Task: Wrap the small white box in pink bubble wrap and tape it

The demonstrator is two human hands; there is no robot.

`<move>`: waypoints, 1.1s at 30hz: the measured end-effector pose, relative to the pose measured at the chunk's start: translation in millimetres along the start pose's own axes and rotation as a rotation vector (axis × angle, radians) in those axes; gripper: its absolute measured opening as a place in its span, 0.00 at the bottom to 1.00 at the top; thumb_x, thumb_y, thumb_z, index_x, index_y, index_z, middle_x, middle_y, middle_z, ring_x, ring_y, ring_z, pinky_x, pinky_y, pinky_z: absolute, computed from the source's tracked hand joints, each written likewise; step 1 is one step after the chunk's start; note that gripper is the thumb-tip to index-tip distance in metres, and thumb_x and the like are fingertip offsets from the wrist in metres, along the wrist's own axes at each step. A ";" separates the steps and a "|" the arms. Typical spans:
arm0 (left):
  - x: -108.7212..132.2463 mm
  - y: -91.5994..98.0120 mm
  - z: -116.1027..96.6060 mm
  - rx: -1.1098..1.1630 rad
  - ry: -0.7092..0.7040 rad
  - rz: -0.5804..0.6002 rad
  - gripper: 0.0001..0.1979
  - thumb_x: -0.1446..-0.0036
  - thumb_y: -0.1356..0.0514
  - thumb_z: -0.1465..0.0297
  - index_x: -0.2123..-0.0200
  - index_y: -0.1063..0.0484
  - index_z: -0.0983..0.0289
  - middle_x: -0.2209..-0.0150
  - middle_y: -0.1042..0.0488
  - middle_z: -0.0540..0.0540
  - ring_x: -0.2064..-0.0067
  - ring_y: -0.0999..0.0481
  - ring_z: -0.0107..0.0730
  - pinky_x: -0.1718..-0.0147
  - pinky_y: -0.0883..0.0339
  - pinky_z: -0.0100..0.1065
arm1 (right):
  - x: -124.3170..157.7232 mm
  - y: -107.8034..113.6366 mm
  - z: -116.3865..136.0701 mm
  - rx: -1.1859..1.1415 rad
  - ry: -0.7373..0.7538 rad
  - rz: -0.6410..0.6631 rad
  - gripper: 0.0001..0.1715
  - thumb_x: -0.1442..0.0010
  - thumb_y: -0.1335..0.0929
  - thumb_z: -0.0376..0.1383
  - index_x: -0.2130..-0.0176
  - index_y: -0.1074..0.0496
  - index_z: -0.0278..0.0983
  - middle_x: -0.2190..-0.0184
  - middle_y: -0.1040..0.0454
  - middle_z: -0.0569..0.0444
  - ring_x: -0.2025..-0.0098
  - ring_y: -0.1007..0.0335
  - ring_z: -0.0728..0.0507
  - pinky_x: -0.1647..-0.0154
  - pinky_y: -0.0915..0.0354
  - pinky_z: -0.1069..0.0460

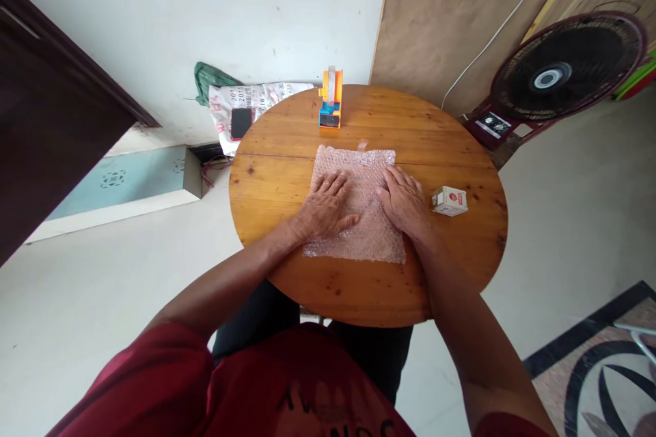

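Note:
A sheet of pinkish bubble wrap (366, 232) lies flat in front of me on the round wooden table (338, 287). My left hand (328, 206) rests palm down on its left half, fingers spread and pointing away. On the right edge of the sheet lies my right hand (402, 198), also palm down with the fingers stretched out. A small piece of clear tape (362, 145) sticks up at the sheet's far edge. Just right of my right hand stands a small white and beige box (449, 201) with a red mark.
An orange and blue tape dispenser (331, 106) stands at the table's far edge. Beyond the left rim are a dark phone (240, 123) on a printed white sack (266, 91) and a green bag (212, 78). A large fan (558, 78) stands at the right.

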State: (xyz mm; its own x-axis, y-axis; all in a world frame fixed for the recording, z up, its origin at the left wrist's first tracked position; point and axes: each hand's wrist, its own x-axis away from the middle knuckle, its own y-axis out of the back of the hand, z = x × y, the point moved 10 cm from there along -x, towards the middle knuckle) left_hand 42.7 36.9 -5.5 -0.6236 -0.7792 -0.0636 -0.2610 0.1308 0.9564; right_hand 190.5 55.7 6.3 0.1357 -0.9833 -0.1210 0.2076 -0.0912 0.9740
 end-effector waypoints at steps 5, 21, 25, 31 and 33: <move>0.5 1.2 2.8 -0.007 -0.007 -0.048 0.42 0.37 0.46 0.47 0.32 0.43 0.73 0.28 0.49 0.71 0.26 0.53 0.56 0.29 0.61 0.54 | -2.0 -0.5 -7.4 0.025 -0.018 -0.034 0.32 0.30 0.44 0.42 0.34 0.38 0.27 0.31 0.40 0.39 0.29 0.47 0.31 0.31 0.49 0.35; -0.8 11.9 6.7 -0.016 0.042 -0.064 0.34 0.34 0.46 0.53 0.36 0.36 0.73 0.30 0.43 0.69 0.28 0.47 0.56 0.30 0.54 0.52 | -1.9 11.8 -7.2 0.070 -0.049 -0.139 0.31 0.30 0.42 0.42 0.36 0.36 0.27 0.33 0.37 0.37 0.30 0.45 0.31 0.34 0.45 0.36; -0.5 13.0 7.1 -0.011 0.036 -0.083 0.36 0.36 0.45 0.51 0.36 0.36 0.73 0.31 0.42 0.69 0.29 0.47 0.58 0.30 0.54 0.54 | 5.8 29.1 15.9 0.062 0.076 -0.232 0.29 0.31 0.41 0.40 0.36 0.36 0.30 0.32 0.38 0.41 0.28 0.48 0.34 0.32 0.49 0.37; -0.4 14.7 7.9 0.005 0.011 -0.123 0.36 0.37 0.44 0.50 0.36 0.36 0.72 0.32 0.41 0.69 0.29 0.46 0.58 0.31 0.54 0.54 | 12.1 26.2 32.7 0.081 0.176 -0.172 0.25 0.32 0.39 0.41 0.40 0.31 0.33 0.33 0.36 0.42 0.28 0.50 0.33 0.30 0.57 0.33; -0.7 14.7 8.7 0.010 0.011 -0.130 0.36 0.38 0.43 0.50 0.37 0.35 0.71 0.32 0.40 0.70 0.30 0.45 0.58 0.31 0.53 0.54 | 10.8 20.3 17.7 0.094 0.110 -0.142 0.25 0.31 0.40 0.42 0.42 0.30 0.35 0.35 0.32 0.43 0.29 0.48 0.31 0.31 0.57 0.32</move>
State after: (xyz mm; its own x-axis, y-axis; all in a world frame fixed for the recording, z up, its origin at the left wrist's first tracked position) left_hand 32.9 44.7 6.1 -0.5759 -0.7966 -0.1835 -0.3464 0.0345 0.9375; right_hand 179.0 40.5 28.1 0.2173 -0.9369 -0.2740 0.1419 -0.2474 0.9585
